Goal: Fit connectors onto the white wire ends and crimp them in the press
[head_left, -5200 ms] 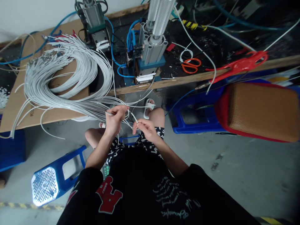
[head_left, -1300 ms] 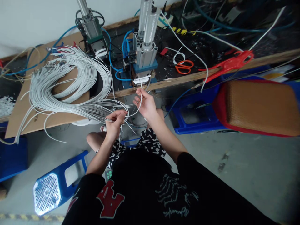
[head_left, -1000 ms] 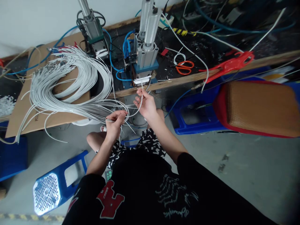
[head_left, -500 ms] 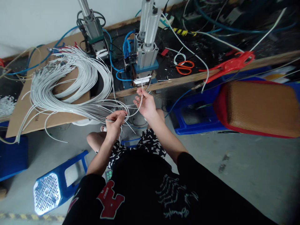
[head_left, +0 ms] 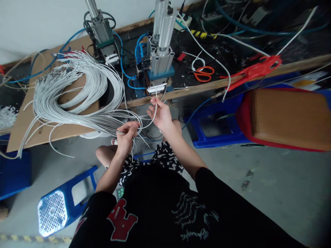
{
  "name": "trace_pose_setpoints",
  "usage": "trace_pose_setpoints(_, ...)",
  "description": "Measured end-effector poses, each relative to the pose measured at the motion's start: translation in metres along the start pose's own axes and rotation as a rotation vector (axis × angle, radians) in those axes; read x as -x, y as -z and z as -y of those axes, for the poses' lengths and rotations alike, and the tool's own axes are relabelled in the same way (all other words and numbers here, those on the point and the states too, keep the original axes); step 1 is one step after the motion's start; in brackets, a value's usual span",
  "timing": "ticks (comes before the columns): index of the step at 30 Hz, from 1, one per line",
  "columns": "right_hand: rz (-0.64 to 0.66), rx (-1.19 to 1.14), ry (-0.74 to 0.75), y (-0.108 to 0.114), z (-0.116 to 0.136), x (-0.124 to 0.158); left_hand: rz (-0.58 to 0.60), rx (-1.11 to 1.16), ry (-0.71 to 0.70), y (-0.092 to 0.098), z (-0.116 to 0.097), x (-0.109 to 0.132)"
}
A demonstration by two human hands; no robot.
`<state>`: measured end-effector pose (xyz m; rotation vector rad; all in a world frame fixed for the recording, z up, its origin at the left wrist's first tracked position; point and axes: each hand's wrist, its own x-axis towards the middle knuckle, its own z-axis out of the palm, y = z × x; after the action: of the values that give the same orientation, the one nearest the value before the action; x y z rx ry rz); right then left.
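Observation:
A large coiled bundle of white cables [head_left: 90, 82] lies on cardboard at the left, its strands trailing toward my hands. My left hand [head_left: 126, 136] is closed around thin cable strands beside the bundle's trailing part. My right hand [head_left: 160, 113] pinches a single white cable [head_left: 156, 108] just below the front of a pneumatic press [head_left: 161, 69]. That cable runs up to the white strip at the base of the press and curves down toward my left hand. Whether its tip is inside the press cannot be made out.
A second press [head_left: 103, 34] stands behind the bundle. Orange scissors [head_left: 204, 74] and a red tool [head_left: 258, 70] lie on the dark bench at the right. Below are a blue stool [head_left: 53, 212] at the left and a brown-cushioned seat [head_left: 287, 119] at the right.

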<state>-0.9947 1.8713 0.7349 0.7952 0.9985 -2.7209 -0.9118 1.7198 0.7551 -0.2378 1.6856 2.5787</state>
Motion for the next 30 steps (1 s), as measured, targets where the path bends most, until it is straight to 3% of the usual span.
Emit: trace_pose_setpoints(30,-0.005,-0.046,-0.005,-0.0017,0.0003,0.0022,-0.027,-0.015,0.005,0.001,-0.0004,-0.0008)
